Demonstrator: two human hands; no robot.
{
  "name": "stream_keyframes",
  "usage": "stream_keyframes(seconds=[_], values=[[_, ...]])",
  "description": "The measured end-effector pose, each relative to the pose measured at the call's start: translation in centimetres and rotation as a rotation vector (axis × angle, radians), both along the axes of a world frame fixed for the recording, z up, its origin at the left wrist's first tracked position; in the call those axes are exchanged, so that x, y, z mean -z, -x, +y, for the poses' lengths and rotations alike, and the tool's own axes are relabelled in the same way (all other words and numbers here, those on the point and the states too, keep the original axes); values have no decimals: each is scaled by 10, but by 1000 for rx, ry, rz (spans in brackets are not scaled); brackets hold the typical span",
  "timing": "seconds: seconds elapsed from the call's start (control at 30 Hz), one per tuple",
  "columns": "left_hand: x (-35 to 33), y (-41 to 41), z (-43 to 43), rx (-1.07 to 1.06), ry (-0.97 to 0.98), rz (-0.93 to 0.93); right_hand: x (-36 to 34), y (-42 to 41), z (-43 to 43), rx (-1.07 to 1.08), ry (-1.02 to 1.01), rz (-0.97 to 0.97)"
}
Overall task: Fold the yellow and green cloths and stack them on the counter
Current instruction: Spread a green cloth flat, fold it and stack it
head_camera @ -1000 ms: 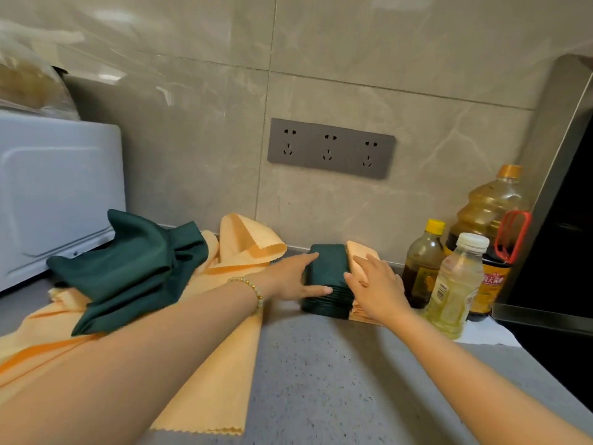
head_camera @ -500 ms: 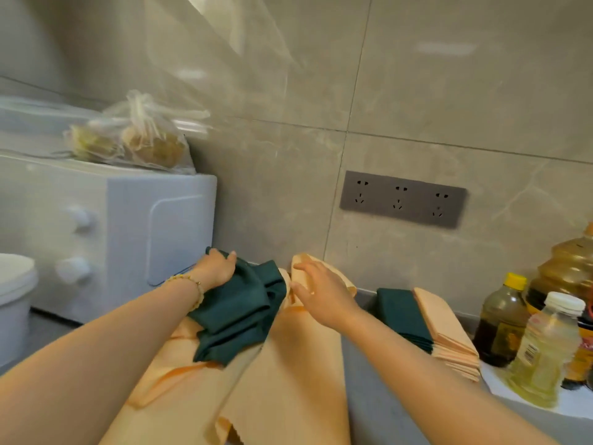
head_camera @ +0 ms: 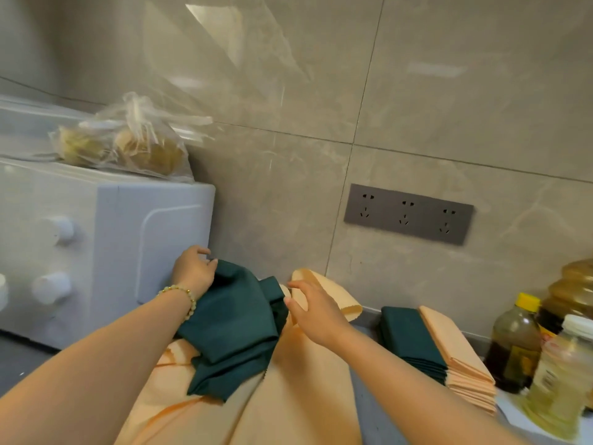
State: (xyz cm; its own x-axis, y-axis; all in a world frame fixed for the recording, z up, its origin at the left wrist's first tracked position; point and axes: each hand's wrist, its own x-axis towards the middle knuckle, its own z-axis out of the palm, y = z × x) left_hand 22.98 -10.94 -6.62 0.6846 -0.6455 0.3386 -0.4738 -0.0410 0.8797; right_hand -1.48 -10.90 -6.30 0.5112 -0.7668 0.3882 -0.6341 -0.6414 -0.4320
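Low at centre frame, gripping the soft, limp green cloth (head_camera: 237,319) with left hand (head_camera: 192,271); right hand (head_camera: 316,313) fingers wide, empty. Likely best pinched at corners.

Your left wrist wears a bracelet (head_camera: 192,298) of small pale yellow-green beads with gold spacers, at nine o'clock from your right hand (head_camera: 316,311). Both forearms are bare.

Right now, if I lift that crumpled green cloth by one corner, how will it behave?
Probably floppy: the green cloth lies in soft bunched folds on the yellow cloth. Likely light; it looks thin. It may unfurl and drag the yellow one beneath.
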Motion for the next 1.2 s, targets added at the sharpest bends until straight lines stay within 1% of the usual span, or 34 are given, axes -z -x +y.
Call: stream_keyframes(seconds=[0.1,0.2,0.27,0.33,0.43,0.53,0.63,0.73,0.83,0.93,1.0,1.1,1.13,1.17,1.2], values=[[-11,17,9,137,119,11,-2,-2,3,-5,-7,-20],[-30,54,21,387,153,-76,-16,2,5,4,-34,-75],[-44,82,31,574,133,-176,-32,9,7,-19,-88,-115],[-61,109,45,729,63,-294,-51,24,15,-68,-157,-124],[-87,146,67,892,3,-327,-76,50,35,-143,-252,-157],[-108,170,88,969,-4,-353,-93,74,54,-180,-336,-235],[-129,189,114,991,-10,-392,-111,100,78,-246,-437,-246],[-153,207,142,1035,-17,-394,-136,126,111,-298,-497,-240],[-176,224,171,1075,-52,-456,-152,149,138,-298,-483,-138],[-197,237,195,1063,-48,-515,-168,171,164,-263,-407,-94],[-211,242,208,1039,-2,-503,-183,185,184,-263,-356,-161],[-237,251,229,1074,16,-436,-206,201,213,-354,-366,-403],[-245,255,236,1106,-2,-426,-212,207,221,-374,-373,-449],[-249,258,241,1136,-31,-426,-216,212,226,-381,-377,-449],[-251,259,243,1155,-75,-438,-217,217,228,-375,-396,-407]])
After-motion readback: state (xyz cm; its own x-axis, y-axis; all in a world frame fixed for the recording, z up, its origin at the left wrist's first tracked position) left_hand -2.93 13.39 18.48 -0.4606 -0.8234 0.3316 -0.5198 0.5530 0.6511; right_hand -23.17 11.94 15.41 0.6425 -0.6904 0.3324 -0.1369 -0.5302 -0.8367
